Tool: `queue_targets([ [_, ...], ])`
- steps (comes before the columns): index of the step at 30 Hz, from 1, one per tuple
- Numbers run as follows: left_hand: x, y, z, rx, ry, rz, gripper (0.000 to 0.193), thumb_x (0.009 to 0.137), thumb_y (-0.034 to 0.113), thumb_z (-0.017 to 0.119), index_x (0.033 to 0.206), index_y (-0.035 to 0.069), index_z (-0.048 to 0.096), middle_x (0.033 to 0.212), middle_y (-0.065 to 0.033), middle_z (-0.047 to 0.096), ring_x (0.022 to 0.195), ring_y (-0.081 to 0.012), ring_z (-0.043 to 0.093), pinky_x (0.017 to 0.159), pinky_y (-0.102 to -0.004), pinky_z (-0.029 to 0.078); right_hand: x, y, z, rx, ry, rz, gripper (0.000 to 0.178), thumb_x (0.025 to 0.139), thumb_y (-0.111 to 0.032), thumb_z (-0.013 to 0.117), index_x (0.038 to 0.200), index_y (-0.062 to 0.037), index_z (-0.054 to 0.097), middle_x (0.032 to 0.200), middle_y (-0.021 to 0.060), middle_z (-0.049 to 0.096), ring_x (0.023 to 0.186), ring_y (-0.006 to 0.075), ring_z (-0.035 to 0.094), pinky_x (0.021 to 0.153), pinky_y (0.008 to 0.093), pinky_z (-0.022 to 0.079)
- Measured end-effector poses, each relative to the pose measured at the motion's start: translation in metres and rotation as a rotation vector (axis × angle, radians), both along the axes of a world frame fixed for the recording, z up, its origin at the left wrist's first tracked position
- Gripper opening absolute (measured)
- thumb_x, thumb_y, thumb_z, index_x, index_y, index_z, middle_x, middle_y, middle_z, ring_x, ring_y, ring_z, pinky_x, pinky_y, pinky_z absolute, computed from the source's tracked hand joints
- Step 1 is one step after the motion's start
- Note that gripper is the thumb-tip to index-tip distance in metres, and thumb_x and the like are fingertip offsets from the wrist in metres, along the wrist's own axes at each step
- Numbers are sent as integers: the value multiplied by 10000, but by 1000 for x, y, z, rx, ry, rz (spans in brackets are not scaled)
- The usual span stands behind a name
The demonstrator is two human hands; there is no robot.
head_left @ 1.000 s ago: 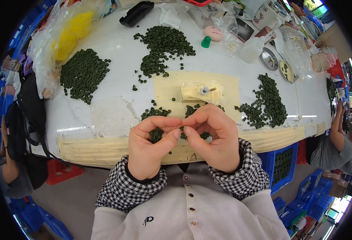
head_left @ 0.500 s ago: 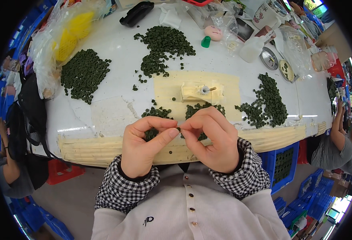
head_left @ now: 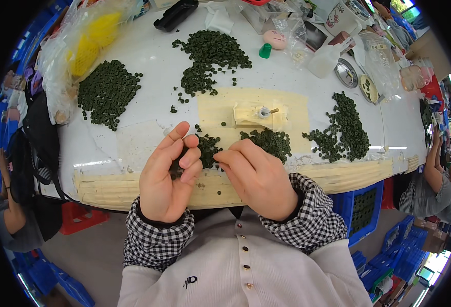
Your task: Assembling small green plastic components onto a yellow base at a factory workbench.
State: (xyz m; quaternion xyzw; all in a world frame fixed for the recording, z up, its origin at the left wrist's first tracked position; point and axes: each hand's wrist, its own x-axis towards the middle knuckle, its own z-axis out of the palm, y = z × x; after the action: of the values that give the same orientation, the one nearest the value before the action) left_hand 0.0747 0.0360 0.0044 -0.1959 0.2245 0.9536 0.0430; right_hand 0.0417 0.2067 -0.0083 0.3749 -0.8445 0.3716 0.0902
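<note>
Green pieces (head_left: 271, 143) on table (head_left: 151, 43) (crate (head_left: 344, 210) beside)

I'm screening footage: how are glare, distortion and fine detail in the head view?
Head view: the lens bows the front edge of the table and blackens the corners; head view: glare streaks lie left of the left hand and right of the rightmost green pile; head view: anything the right hand may pinch is too small to tell.
</note>
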Motion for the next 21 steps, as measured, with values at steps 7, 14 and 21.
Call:
queue_targets([
  [7, 2, -5, -6, 5, 72, -88, 239, 1006, 234, 351, 1074, 60, 500, 744, -7, 491, 531, -52, 342, 434, -181, 269, 8, 8, 5, 122, -55, 269, 161, 707, -121, 682, 791, -74, 553, 759, 43, 470, 687, 193, 507, 595, 297, 440],
  [14, 2, -3, -4, 13, 56, -90, 258, 1014, 236, 318, 1059, 48, 489, 706, -3, 406, 535, -58, 326, 421, -185, 266, 10, 4, 1, 291, 141, 203, 73, 749, -118, 531, 759, -47, 518, 777, 58, 462, 757, 184, 490, 666, 282, 424],
  [21, -2, 3, 7, -76, -20, -102, 364, 980, 144, 338, 1283, -48, 399, 796, -2, 403, 612, -65, 346, 482, -179, 305, -5, 26, -1, 140, 85, 55, 175, 697, -41, 565, 868, -6, 558, 781, 87, 521, 733, 224, 539, 645, 308, 472],
])
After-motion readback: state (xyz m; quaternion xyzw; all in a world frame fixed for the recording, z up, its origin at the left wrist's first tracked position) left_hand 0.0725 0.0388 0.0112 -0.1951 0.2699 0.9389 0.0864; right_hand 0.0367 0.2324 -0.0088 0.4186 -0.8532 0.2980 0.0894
